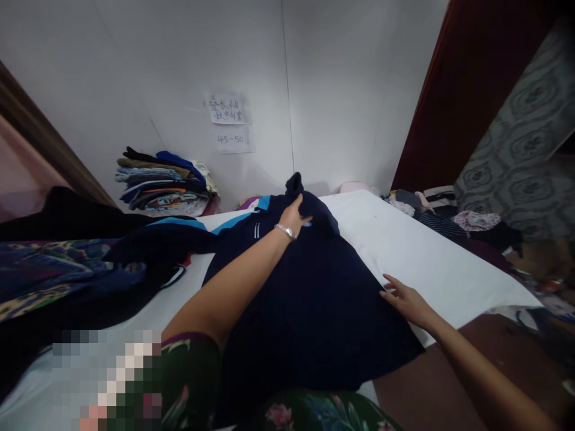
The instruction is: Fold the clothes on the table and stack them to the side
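A dark navy long-sleeved jacket [296,299] with light-blue shoulder trim and small white stripes is spread over the white table. Near its top, my left hand [291,218], with a silver bracelet on the wrist, has its fingers around folded navy fabric. A dark cuff-like end stands up just beyond those fingertips. One sleeve stretches out to the left. At the jacket's right edge rests my right hand [406,302], fingers apart, the tips touching or very close to the cloth.
A stack of folded clothes [164,182] stands at the back left against the wall. Loose dark and patterned garments [54,275] lie along the left side. More clothes [449,215] are heaped past the white tabletop [431,263] at right. Paper notes [230,123] hang on the wall.
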The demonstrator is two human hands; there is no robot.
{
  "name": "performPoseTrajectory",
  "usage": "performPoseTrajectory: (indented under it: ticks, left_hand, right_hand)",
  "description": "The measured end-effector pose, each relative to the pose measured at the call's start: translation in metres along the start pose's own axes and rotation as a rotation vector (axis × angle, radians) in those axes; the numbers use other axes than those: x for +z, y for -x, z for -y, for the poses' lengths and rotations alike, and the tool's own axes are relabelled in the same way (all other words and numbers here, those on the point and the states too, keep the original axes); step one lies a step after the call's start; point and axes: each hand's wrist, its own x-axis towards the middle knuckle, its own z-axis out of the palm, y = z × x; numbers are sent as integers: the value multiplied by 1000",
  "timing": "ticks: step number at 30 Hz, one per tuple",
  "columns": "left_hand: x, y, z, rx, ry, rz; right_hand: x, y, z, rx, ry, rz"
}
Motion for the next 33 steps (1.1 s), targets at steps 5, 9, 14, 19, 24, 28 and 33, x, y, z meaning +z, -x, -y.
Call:
performPoseTrajectory:
  ticks: [5, 9, 14, 19, 24, 28, 33]
  left_hand:
    - [22, -35, -27, 57, 45, -29]
    - [19, -59, -51, 123, 83, 25]
    - [-9, -73, -86, 199, 98, -17]
    - [-53, -72, -112, 248, 133, -162]
    - [-101, -63, -124, 279, 157, -317]
    - [-133, -56, -126, 273, 157, -438]
    - [-156, -46, -120, 281, 137, -546]
  right_hand:
    - [5, 15, -8, 77, -29, 50]
    - [1, 19, 14, 18, -243, 234]
    - [3, 32, 64, -61, -288, 277]
    - [31, 44, 120, -192, -206, 449]
    - [75, 46, 153, -261, -81, 603]
    - [109, 47, 153, -264, -106, 731]
    - [113, 30, 144, -341, -278, 757]
